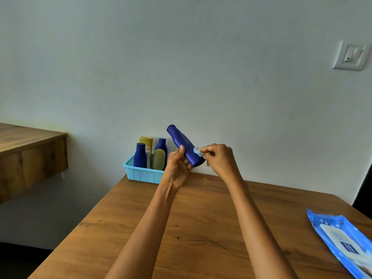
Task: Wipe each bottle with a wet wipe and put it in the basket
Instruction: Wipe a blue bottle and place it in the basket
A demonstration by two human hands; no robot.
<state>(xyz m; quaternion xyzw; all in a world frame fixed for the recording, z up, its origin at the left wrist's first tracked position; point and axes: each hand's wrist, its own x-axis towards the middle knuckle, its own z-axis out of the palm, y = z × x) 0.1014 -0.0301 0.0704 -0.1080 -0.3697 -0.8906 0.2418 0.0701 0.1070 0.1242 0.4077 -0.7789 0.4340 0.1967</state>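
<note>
My left hand (178, 167) holds a dark blue bottle (181, 140) above the table's far edge, tilted with its cap end up and to the left. My right hand (218, 158) pinches a small white wet wipe (198, 152) against the bottle's lower side. Behind my left hand sits a light blue basket (141, 173) at the table's far left corner. Upright in it are two dark blue bottles (140, 156), a yellow-capped bottle (146, 141) and an olive-yellow one (159, 159).
A blue pack of wet wipes (346, 240) lies at the wooden table's (191, 228) right edge. A wooden shelf (30, 154) juts from the wall on the left. A wall switch (350, 56) is at the upper right.
</note>
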